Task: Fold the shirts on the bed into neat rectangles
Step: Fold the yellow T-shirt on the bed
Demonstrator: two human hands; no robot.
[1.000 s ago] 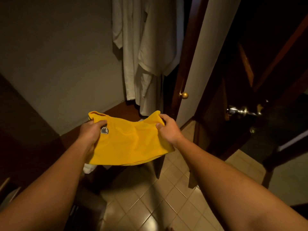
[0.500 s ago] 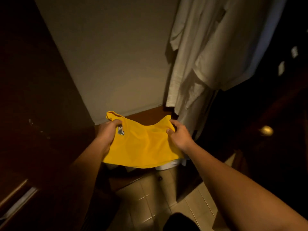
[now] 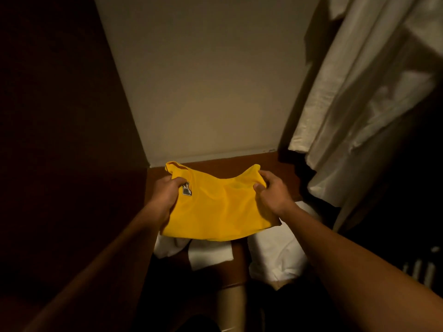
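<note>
Far left: dark brown wooden panel [image 3: 60, 140], deep in shadow. Next to it, plain beige wall [image 3: 203, 80], ending at a brown wooden shelf [image 3: 230, 162] running along its base.

Left hand [image 3: 165, 194], fingers curled, thumb on top, gripping the left edge of a folded bright yellow fabric shirt [image 3: 220, 212] just beside a small dark patch with a pale logo [image 3: 187, 188]. Shirt held in the air above the shelf, stretched between both hands, upper edge sagging in a shallow curve, lower edge hanging in a rounded fold of several layers. Top left corner bunched above the left hand.

Below the shirt, on the shelf: crumpled white cloths [image 3: 211, 254], partly covered by the yellow fabric, one flatter piece in the middle, a bulkier white bundle [image 3: 278, 255] to the right under the right forearm.

Right hand [image 3: 273, 192], closed on the shirt's right edge, thumb pressed on the front face, fingers wrapped behind the top right corner.

Far right: pale cream garments [image 3: 364, 92] hanging in long folds, lower hems above and beside the shelf's right end. Beyond them, darkness, details unreadable.
</note>
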